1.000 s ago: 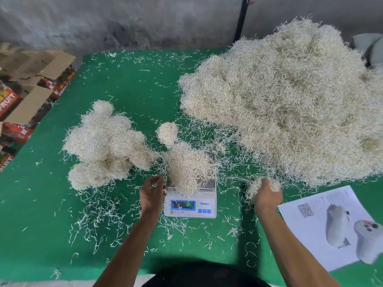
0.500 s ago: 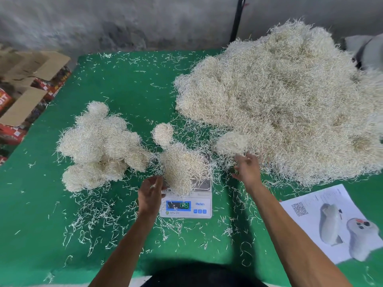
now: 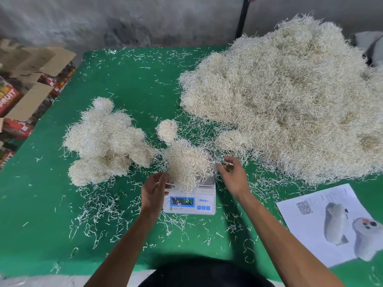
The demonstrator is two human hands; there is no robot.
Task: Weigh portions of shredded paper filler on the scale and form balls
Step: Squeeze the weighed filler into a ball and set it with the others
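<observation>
A white digital scale (image 3: 189,204) stands on the green table (image 3: 128,83), with a loose portion of shredded paper filler (image 3: 187,164) piled on its pan. My left hand (image 3: 154,188) is at the portion's left lower edge, fingers relaxed and holding nothing. My right hand (image 3: 232,172) hovers at the portion's right side with fingers loosely spread, also empty. The big heap of filler (image 3: 290,96) fills the right back of the table, and a small clump (image 3: 230,138) lies at its near edge. Several formed balls (image 3: 105,139) sit clustered on the left, with a single ball (image 3: 166,129) behind the scale.
A printed sheet (image 3: 335,224) with a QR code lies at the front right. Open cardboard boxes (image 3: 31,83) stand off the table's left edge. A black pole (image 3: 241,17) rises behind the heap. Loose shreds litter the cloth around the scale.
My right hand carried a clump from the front right up to the heap's edge, let it go there, and came back empty beside the scale. My left hand stayed put.
</observation>
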